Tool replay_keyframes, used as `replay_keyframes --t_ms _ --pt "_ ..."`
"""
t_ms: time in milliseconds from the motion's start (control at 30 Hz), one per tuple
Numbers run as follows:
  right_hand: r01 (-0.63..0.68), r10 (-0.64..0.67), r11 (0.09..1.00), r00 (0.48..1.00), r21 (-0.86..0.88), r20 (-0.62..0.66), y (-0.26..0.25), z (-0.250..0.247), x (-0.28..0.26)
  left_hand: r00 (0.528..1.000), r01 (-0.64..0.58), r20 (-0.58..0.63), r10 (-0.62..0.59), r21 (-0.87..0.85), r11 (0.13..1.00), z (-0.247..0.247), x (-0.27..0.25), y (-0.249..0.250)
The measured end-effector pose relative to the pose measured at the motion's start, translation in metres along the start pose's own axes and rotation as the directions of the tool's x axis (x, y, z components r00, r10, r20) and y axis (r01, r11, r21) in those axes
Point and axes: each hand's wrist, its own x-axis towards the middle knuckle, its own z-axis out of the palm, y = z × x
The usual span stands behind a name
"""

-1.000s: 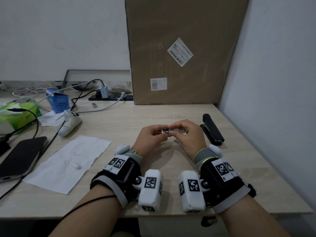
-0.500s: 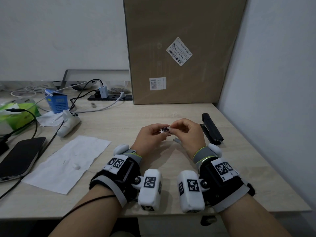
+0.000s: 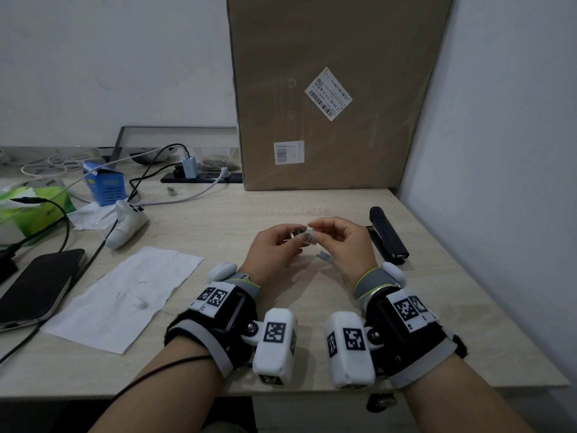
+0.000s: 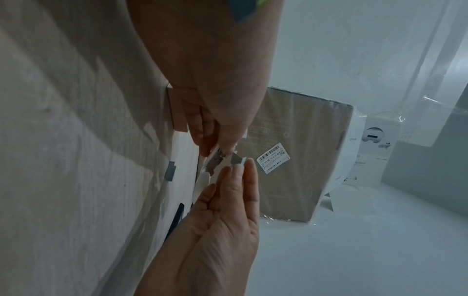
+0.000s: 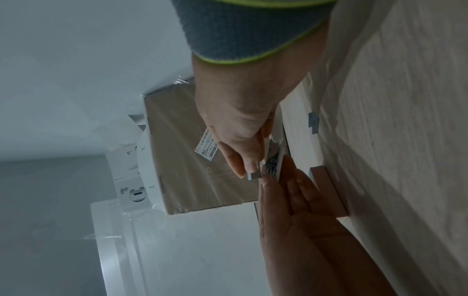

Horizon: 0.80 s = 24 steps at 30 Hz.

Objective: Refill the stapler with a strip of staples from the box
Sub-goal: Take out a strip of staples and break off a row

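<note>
Head view: the small white staple box (image 3: 300,237) sits between both hands above the pale wooden desk (image 3: 218,223), mostly hidden by fingers. The left hand (image 3: 274,251) pinches it; the right hand (image 3: 346,242) pinches a short silver staple strip (image 5: 254,176). 1 black stapler (image 3: 387,234) lies just right of the right hand, and 1 loose strip piece (image 3: 324,255) lies under it.

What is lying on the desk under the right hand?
A short loose piece of staples lies on the desk, partly under the right hand. The palm covers its far end, so its full length cannot be seen.
</note>
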Motion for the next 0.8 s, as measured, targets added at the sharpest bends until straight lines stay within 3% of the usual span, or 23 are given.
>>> replay_keyframes --t_ms 800 --pt "0.211 -0.2 0.94 0.978 -0.268 0.065 0.0071 0.0001 0.0034 0.999 -0.037 0.029 0.036 0.03 0.999 0.0004 -0.0013 0.0019"
